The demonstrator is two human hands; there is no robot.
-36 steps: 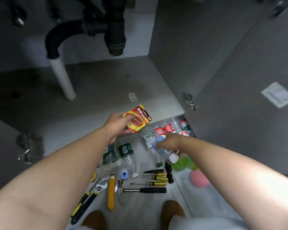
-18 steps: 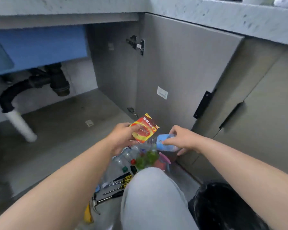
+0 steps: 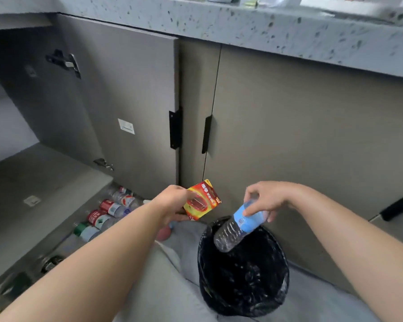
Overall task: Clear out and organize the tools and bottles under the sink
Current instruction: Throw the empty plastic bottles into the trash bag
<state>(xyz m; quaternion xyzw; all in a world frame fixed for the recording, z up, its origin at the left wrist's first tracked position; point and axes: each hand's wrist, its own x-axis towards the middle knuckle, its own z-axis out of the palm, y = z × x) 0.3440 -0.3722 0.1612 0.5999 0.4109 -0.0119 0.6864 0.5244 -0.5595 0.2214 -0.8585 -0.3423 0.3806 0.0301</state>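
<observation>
My right hand [image 3: 269, 197] grips a clear plastic bottle with a blue label [image 3: 239, 225] near its neck. The bottle hangs tilted, bottom down, over the mouth of a bin lined with a black bag [image 3: 275, 296]. My left hand [image 3: 175, 203] holds a red and yellow blister pack [image 3: 205, 201] just left of the bin. Several more plastic bottles [image 3: 107, 212] lie in a row on the floor along the cabinet's front edge.
The open cabinet door [image 3: 126, 101] stands to the left of closed doors with black handles [image 3: 206, 133]. The cabinet floor [image 3: 33, 182] stretches to the left. A speckled countertop [image 3: 265, 26] overhangs above. My grey-trousered knee [image 3: 163, 287] is beside the bin.
My view swung right, from the cabinet interior and the tools on the floor to the bin. My right hand carried the blue-labelled bottle over the bin. The left hand kept the pack.
</observation>
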